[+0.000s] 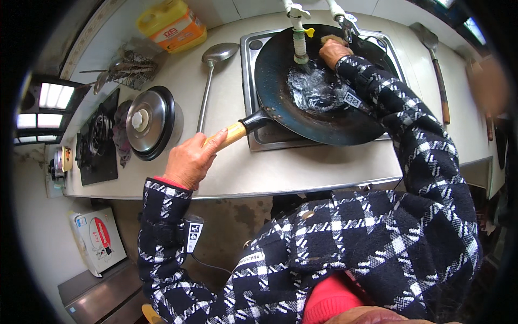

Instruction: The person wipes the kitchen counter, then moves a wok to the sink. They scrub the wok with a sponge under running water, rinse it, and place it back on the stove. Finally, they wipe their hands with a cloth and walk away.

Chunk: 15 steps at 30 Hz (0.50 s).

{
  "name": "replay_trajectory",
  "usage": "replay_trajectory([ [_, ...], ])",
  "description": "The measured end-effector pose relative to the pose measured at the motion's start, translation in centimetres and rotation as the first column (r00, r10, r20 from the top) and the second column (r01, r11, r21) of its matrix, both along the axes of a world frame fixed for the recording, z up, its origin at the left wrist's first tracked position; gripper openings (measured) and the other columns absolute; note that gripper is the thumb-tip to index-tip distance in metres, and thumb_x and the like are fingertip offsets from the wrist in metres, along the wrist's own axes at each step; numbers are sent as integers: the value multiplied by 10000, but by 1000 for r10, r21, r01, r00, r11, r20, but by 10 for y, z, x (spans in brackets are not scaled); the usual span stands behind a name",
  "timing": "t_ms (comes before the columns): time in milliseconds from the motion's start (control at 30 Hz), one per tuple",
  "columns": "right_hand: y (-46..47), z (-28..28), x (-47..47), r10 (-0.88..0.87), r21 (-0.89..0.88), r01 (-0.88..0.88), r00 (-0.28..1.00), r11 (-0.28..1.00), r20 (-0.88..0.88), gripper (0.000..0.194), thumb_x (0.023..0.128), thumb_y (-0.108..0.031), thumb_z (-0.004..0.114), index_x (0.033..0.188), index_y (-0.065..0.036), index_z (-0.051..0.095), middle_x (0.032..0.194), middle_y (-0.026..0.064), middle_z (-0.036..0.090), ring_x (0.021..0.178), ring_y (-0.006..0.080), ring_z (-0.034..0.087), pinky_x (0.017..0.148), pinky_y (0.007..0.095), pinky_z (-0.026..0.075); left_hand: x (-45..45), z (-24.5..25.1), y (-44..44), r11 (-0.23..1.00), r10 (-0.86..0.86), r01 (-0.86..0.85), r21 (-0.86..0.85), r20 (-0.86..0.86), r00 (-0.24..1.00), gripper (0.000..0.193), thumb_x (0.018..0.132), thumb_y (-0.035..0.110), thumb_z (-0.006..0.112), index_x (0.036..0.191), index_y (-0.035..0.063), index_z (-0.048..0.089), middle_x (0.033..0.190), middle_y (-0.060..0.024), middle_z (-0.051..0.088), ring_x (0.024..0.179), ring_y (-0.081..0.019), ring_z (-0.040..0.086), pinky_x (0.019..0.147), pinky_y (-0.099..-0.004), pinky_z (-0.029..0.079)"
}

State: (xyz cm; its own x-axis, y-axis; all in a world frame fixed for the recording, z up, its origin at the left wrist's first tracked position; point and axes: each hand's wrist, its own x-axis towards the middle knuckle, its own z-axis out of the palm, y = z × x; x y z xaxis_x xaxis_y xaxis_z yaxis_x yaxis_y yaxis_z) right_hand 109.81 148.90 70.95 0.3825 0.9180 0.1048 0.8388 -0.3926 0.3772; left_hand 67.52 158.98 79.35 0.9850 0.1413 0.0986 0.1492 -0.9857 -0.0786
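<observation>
A large dark wok [279, 97] rests over the metal sink [253, 137], with water pooled inside it. My left hand [192, 158] is closed around the wok's wooden handle [232, 135]. Near the wok's far right wall, my right hand [334, 53] grips a tan scrubbing pad [332, 39], mostly covered by the fingers. Between the hands, the tap's ribbed hose outlet [300, 46] hangs over the wok, and water runs from it. A second metal tap [349, 28] stands just beside my right hand.
A metal ladle [207, 85] lies left of the sink, near a lidded pot [141, 121]. Behind are a yellow detergent jug [174, 26] and a wire rack [135, 71]. A gas stove [99, 141] sits far left; a wok spatula [439, 81] lies on the right.
</observation>
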Motion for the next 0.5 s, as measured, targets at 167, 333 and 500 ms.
replay_trajectory([
  [167,-35,-10,5,-174,-328,112,971,938,-166,156,730,-69,535,821,-29,656,883,170,629,845,315,615,668,379,509,-4,-12,6,998,-50,48,33,67,997,555,723,73,594,1224,269,456,687,-45,457,576,-219,533,465,-337,453],
  [333,-52,-26,-36,7,-529,-232,920,816,-393,167,641,-156,577,726,-42,664,710,182,617,721,318,618,641,364,502,-6,-14,6,998,5,-4,60,-10,1000,620,700,59,623,1251,268,433,733,-50,490,611,-235,553,531,-339,472],
  [500,-4,-51,-84,472,174,-466,659,867,-586,172,642,-172,549,710,-50,648,680,163,610,650,324,597,608,377,491,-8,-14,3,999,9,-9,37,2,1000,596,706,70,619,1245,251,442,737,-56,486,602,-244,549,530,-345,469],
])
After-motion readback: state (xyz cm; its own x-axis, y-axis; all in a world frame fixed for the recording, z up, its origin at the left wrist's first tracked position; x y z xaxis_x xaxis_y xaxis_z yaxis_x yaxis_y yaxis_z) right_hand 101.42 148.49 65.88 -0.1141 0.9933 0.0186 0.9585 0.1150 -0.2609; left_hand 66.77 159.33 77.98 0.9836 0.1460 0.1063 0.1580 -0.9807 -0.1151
